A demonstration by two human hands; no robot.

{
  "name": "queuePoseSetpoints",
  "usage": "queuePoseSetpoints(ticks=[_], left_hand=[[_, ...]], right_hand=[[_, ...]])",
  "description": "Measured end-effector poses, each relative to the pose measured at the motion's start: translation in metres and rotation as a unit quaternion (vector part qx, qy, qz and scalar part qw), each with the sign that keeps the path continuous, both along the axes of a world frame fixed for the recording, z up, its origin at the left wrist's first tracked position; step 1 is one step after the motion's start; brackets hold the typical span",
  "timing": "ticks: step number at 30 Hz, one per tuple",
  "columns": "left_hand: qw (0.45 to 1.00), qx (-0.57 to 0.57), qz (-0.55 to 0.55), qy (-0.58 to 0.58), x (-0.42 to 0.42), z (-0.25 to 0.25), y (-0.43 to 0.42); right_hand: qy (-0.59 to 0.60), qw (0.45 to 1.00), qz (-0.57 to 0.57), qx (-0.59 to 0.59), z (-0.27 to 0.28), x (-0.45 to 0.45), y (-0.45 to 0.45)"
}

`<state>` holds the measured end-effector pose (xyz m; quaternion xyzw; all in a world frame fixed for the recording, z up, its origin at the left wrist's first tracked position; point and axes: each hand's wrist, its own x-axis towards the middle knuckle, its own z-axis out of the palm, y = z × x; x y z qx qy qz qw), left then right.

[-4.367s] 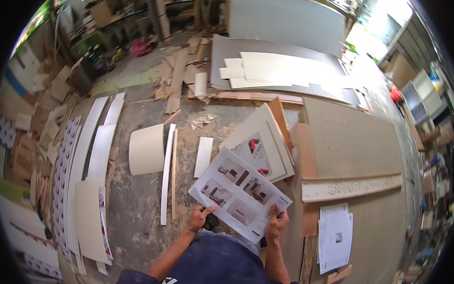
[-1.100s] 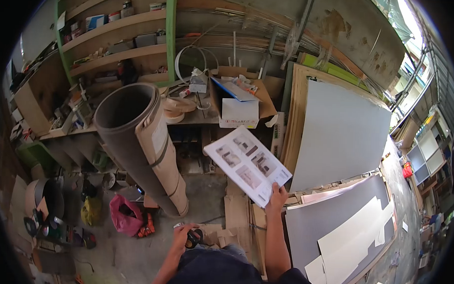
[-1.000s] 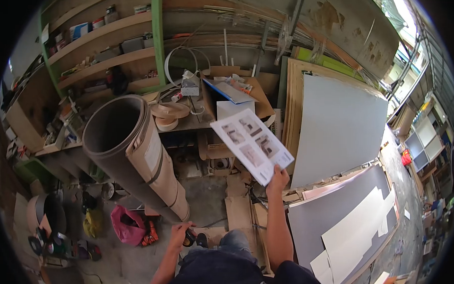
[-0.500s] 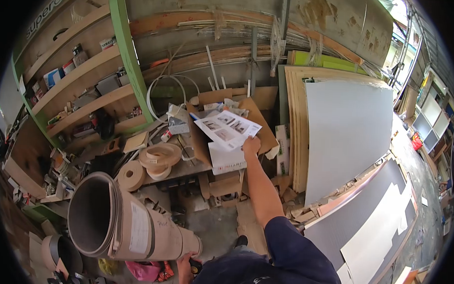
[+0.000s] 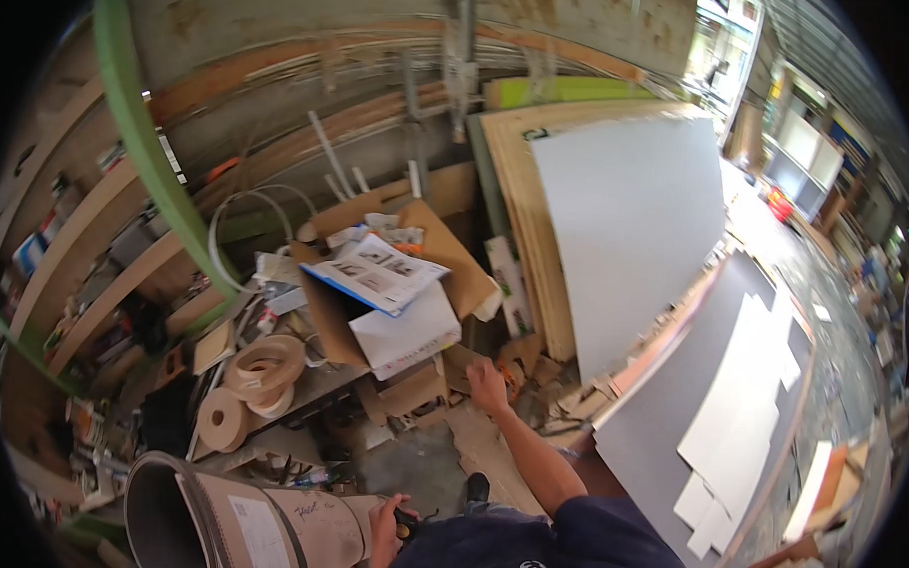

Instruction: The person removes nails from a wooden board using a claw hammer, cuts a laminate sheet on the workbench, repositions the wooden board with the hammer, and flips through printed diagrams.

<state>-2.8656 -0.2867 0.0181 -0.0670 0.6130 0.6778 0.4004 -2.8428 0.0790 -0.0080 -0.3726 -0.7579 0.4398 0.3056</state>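
Note:
The printed sheets (image 5: 385, 266) lie on a blue folder on top of an open cardboard box (image 5: 456, 249) with a white box (image 5: 409, 332) at its front. My right hand (image 5: 488, 385) is off the paper, below and to the right of the box, its fingers loosely curled and apart with nothing seen in them. Low in the view, my left hand (image 5: 388, 522) is closed around a small dark object (image 5: 404, 524), beside the lower end of a large brown roll (image 5: 286, 528).
Rolls of edging tape (image 5: 261, 367) sit on the bench left of the box. Large boards (image 5: 627, 220) lean on the wall at the right, with cut white panels (image 5: 735, 414) on a grey sheet before them. Cardboard scraps (image 5: 489, 450) litter the floor. Green-framed shelves (image 5: 144, 143) stand at the left.
The printed sheets have gone from my right hand onto the folder on the box, and that hand has drawn back down. The view has turned to the right.

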Motion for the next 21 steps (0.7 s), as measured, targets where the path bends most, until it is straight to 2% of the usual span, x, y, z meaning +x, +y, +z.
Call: queuePoseSetpoints(ticks=[1, 2, 3, 4, 5, 6, 8, 9, 10, 12, 13, 16, 17, 19, 21], left_hand=[[1.0, -0.003, -0.026, -0.013, -0.004, 0.001, 0.005], [0.998, -0.01, -0.067, 0.0, -0.013, 0.006, 0.012], [0.994, -0.016, -0.108, 0.013, -0.02, 0.007, 0.016], [0.991, -0.018, -0.135, 0.006, -0.025, 0.002, 0.02], [0.987, -0.021, -0.162, 0.0, -0.028, -0.005, 0.023], [0.984, -0.022, -0.175, -0.007, -0.027, -0.011, 0.026], [0.971, -0.026, -0.235, -0.022, -0.019, -0.008, 0.034], [0.978, -0.019, -0.205, -0.031, -0.008, 0.001, 0.037], [0.984, -0.017, -0.175, -0.036, 0.002, 0.004, 0.042], [0.97, -0.04, -0.236, -0.03, 0.028, -0.017, 0.049], [0.965, -0.056, -0.256, -0.004, 0.037, -0.024, 0.052], [0.938, -0.054, -0.34, -0.027, 0.09, -0.037, 0.051], [0.929, -0.06, -0.363, -0.034, 0.112, -0.028, 0.053], [0.895, -0.057, -0.441, -0.026, 0.15, -0.03, 0.057], [0.853, -0.055, -0.519, -0.027, 0.186, -0.043, 0.057]], right_hand=[[-0.063, 0.998, 0.021, -0.006, -0.036, 0.05, -0.012], [-0.198, 0.979, 0.028, -0.048, -0.063, 0.099, -0.031], [-0.315, 0.944, 0.057, -0.079, -0.123, 0.15, -0.048], [-0.441, 0.884, 0.08, -0.135, -0.123, 0.214, -0.083], [-0.467, 0.87, -0.014, -0.154, -0.144, 0.278, -0.128], [-0.542, 0.8, -0.018, -0.257, -0.123, 0.329, -0.163], [-0.5, 0.742, -0.196, -0.401, -0.138, 0.425, -0.253], [-0.453, 0.696, -0.287, -0.477, -0.138, 0.467, -0.294], [-0.441, 0.677, -0.318, -0.496, -0.133, 0.497, -0.333], [-0.427, 0.637, -0.386, -0.512, -0.124, 0.547, -0.415], [-0.448, 0.636, -0.412, -0.475, -0.1, 0.543, -0.44], [-0.385, 0.59, -0.537, -0.465, -0.128, 0.567, -0.533], [-0.313, 0.569, -0.519, -0.556, -0.127, 0.565, -0.546], [-0.295, 0.59, -0.54, -0.523, -0.14, 0.537, -0.565], [-0.335, 0.684, -0.42, -0.493, -0.211, 0.529, -0.582]])
